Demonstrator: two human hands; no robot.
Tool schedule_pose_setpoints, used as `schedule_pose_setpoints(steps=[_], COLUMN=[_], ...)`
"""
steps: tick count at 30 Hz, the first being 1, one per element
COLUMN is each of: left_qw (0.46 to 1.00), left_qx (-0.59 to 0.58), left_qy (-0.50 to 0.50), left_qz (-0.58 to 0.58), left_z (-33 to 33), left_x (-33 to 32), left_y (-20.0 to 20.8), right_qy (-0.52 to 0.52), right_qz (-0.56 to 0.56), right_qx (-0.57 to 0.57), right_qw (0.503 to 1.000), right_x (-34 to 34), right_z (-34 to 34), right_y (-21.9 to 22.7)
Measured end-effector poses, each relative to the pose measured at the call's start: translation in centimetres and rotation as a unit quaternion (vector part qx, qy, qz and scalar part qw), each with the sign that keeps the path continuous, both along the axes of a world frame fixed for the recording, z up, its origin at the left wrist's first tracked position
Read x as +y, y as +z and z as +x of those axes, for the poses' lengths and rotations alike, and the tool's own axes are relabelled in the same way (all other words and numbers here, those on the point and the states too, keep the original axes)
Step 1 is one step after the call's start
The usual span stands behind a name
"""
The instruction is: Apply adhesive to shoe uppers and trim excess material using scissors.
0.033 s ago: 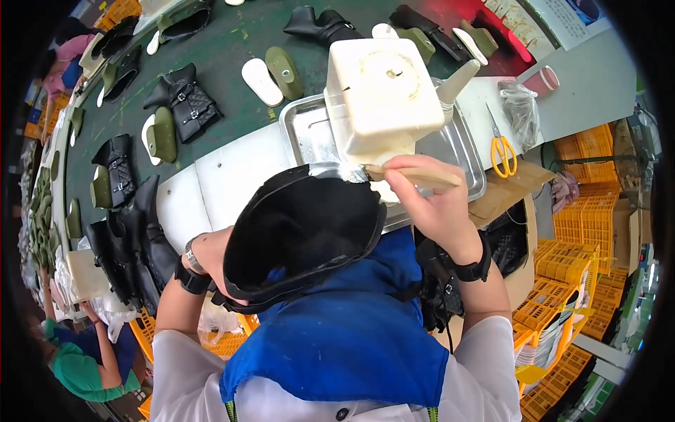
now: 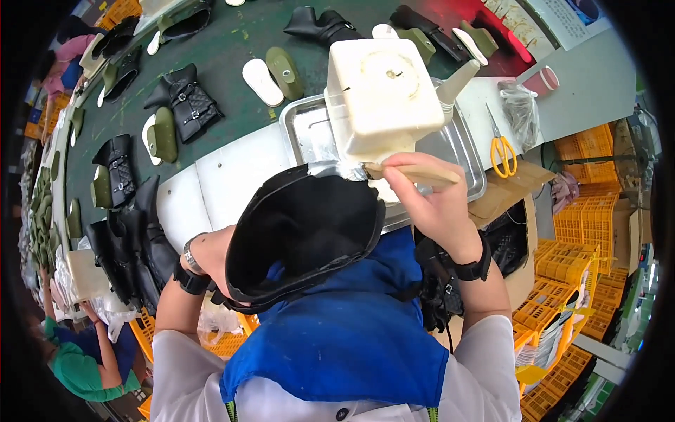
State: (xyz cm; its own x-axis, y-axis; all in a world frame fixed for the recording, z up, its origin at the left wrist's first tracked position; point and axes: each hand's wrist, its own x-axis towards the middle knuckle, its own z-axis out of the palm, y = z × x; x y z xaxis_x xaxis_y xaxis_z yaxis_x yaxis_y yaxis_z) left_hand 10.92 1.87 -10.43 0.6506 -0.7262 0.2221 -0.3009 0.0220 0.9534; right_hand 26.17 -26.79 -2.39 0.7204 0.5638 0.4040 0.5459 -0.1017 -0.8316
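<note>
My left hand grips the side of a black boot upper, its fingers mostly hidden behind the material. The upper's wide opening faces up at me, and its dark inside shows. Between the thumb and fingers of my right hand is a brush with a pale wooden handle. The bristle end touches the upper's far edge, where a wet white smear lies. Just beyond stands a cream plastic container on a metal tray, with a spout-like piece at its right.
Scissors with orange handles lie right of the tray, near a clear plastic bag. Black boot uppers, olive lasts and white insoles rest on the green belt. Orange crates stand at right; a person in green is at lower left.
The boot upper has shifted very slightly to the right. My right hand and the brush are almost in the same place, the brush end still at the upper's edge.
</note>
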Motion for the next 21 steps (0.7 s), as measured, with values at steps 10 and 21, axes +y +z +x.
schedule_pose_setpoints(steps=[10, 21], left_qw=[0.956, 0.88], left_qx=[0.174, -0.197], left_qy=[0.235, 0.321], left_qz=[-0.006, 0.29], left_z=[0.1, -0.1], left_x=[-5.1, -5.6], left_y=[7.2, 6.3], right_qy=[-0.029, -0.059], right_qz=[-0.046, -0.022], right_qx=[-0.049, 0.058], right_qw=[0.997, 0.996], right_x=[1.4, 1.1], right_z=[0.5, 1.0], right_y=[0.6, 0.8])
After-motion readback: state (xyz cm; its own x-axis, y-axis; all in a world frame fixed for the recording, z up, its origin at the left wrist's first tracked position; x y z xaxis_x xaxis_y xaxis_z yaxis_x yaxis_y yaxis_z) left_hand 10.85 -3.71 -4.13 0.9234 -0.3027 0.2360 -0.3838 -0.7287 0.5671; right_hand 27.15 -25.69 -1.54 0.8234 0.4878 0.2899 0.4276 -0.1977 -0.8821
